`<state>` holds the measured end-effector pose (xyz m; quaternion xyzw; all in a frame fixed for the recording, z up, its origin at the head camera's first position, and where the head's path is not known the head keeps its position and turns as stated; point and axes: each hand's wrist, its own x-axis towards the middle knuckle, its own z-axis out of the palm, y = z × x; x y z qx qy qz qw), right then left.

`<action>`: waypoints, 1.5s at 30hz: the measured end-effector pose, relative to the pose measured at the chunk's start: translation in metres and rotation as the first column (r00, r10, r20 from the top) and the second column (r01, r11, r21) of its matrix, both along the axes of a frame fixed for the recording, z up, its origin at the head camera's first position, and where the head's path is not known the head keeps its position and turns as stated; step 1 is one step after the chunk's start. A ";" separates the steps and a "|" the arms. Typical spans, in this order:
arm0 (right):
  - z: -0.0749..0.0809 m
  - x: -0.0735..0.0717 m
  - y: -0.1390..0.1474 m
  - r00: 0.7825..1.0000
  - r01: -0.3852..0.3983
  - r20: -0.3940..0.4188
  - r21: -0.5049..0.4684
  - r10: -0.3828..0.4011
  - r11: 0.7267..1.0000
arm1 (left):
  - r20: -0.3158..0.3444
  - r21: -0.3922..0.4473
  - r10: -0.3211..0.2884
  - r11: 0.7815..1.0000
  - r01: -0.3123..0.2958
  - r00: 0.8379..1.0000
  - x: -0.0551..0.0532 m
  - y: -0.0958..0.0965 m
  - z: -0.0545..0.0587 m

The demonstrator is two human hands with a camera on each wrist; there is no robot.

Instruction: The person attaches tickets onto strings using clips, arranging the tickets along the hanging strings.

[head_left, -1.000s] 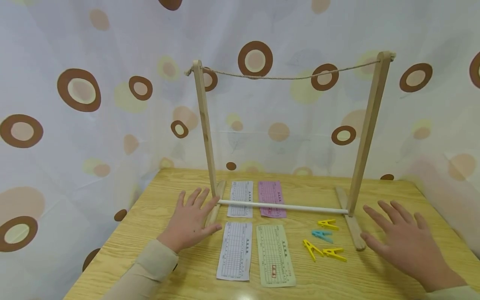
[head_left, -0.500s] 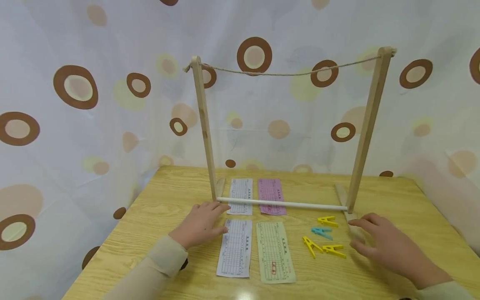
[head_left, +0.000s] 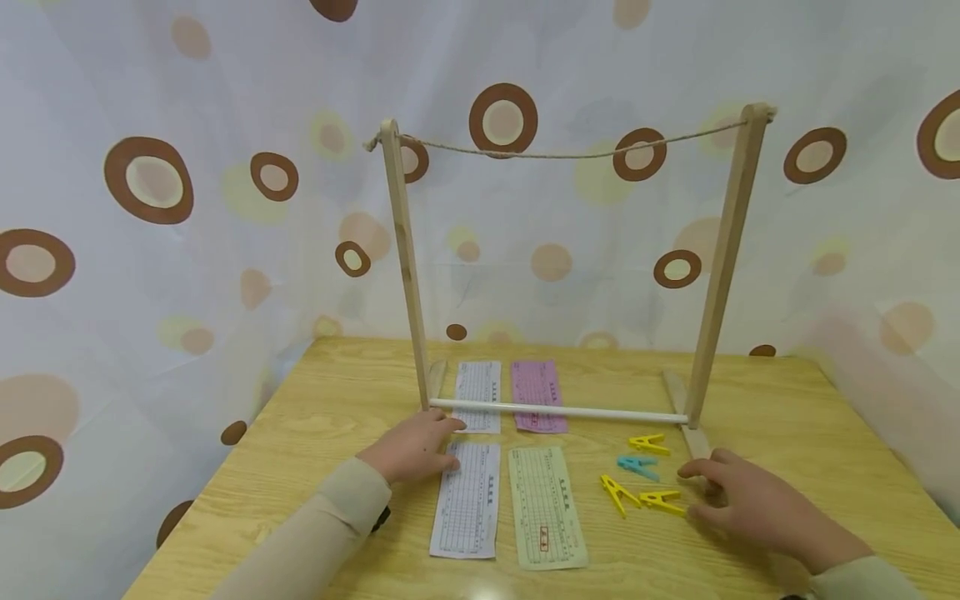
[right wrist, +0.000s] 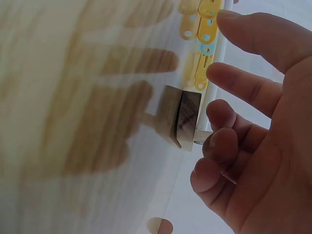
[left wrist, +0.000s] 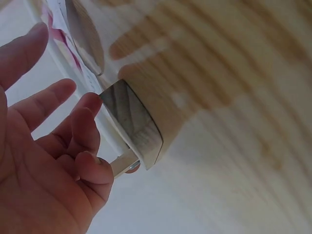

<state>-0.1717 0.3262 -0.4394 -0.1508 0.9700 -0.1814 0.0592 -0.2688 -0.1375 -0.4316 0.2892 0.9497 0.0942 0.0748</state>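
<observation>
A wooden stand holds a sagging string between two posts, with a white rod joining them low down. My left hand is by its left foot, fingers loosely bent and holding nothing; the foot's end shows beyond the fingertips. On the other side, my right hand hovers by the right foot, thumb and index finger apart. Just left of it lie three yellow clothespins and a blue clothespin. A whitish printed slip lies close to the left thumb.
Beside that slip lies a pale green slip with a red stamp. Farther back, another whitish slip and a pink slip lie partly behind the rod. A patterned curtain rises behind the wooden table.
Both hands have come down and inward toward the stand's feet, their spread fingers now bent. The slips and clothespins lie as before; the head view has shifted slightly.
</observation>
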 end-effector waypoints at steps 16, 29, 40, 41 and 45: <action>-0.007 -0.004 -0.004 1.000 -0.019 0.016 0.048 0.018 0.999 | 0.119 0.021 0.152 0.988 -0.155 0.981 0.000 -0.001 -0.003; -0.005 -0.004 -0.011 1.000 0.009 -0.001 0.100 -0.009 0.995 | 0.078 -0.001 0.144 0.989 -0.145 0.986 0.002 0.003 0.001; -0.003 -0.003 -0.022 1.000 -0.027 0.000 0.066 0.027 0.997 | 0.051 -0.030 0.177 0.984 -0.176 0.983 0.003 0.008 0.004; -0.003 -0.003 -0.022 1.000 -0.022 -0.002 0.069 0.022 0.997 | 0.057 -0.035 0.180 0.983 -0.179 0.982 0.003 0.008 0.004; -0.003 -0.004 -0.022 1.000 -0.016 -0.002 0.072 0.016 0.997 | 0.066 -0.048 0.199 0.979 -0.196 0.978 0.004 0.008 0.001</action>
